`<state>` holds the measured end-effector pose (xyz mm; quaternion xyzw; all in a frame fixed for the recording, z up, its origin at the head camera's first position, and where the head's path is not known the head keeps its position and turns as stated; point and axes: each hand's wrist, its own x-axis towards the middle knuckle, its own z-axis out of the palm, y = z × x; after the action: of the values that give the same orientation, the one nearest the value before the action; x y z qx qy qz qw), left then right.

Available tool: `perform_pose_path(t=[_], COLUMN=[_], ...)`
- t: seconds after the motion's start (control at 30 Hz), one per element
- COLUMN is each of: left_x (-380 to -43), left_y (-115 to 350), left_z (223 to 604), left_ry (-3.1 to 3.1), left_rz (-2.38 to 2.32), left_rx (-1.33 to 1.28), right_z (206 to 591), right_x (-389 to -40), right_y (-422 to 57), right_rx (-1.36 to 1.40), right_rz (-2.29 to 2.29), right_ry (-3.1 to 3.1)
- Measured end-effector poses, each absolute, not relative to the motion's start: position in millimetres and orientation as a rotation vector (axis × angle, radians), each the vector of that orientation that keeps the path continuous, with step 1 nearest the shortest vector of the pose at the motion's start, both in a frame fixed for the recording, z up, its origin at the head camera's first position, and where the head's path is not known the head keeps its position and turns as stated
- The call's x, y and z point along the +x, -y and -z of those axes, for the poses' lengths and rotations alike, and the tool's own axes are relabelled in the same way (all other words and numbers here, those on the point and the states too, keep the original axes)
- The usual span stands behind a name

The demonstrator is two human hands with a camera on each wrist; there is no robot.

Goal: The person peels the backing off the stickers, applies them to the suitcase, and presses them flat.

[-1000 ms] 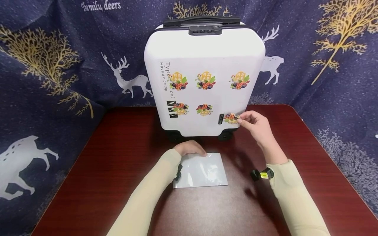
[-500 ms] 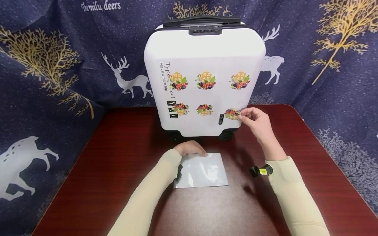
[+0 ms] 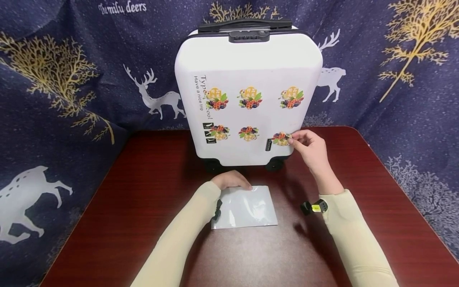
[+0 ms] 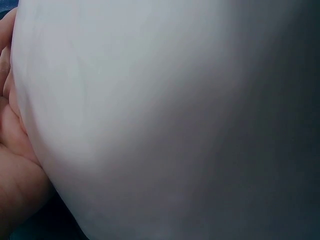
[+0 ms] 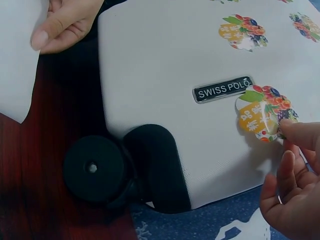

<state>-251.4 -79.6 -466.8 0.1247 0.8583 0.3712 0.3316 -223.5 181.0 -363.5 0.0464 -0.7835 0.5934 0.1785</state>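
Observation:
My right hand (image 3: 311,148) pinches the edge of a round fruit sticker (image 5: 264,114) between thumb and fingers, at the lower right of a white suitcase (image 3: 247,56). In the right wrist view the sticker overlaps the corner of the "SWISS POLO" badge (image 5: 223,90). Below the suitcase, my left hand (image 3: 232,180) holds a glossy white sheet (image 3: 247,209) by its upper edge, thumb on the near face. That sheet (image 4: 125,100) fills most of the left wrist view and hides part of the hand.
The suitcase stands upright on a dark red table (image 3: 143,191), on black wheels (image 5: 93,168). Several matching stickers (image 3: 250,98) sit on its front in two rows, some over printed text. A dark blue cloth (image 3: 107,59) with deer and trees hangs behind.
My right hand has moved up slightly, and the pinched sticker sits higher beside the badge, less folded toward the lower edge. The left hand and sheet stay nearly still.

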Motion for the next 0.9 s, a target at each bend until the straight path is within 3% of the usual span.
perform_pose_path(t=[0.27, 0.9], left_x=[-250.6, -249.7], left_y=[79.0, 79.0], left_z=[465.7, 463.1], left_ry=[-2.252, -2.246], left_rz=[-0.965, -0.964], left_rx=[0.344, 0.364], right_z=[344.9, 364.7], right_x=[-208.7, -227.2], right_y=[-170.2, -170.8], right_rx=[0.116, 0.107], right_rz=[-1.706, -1.548], right_ry=[2.181, 2.110])
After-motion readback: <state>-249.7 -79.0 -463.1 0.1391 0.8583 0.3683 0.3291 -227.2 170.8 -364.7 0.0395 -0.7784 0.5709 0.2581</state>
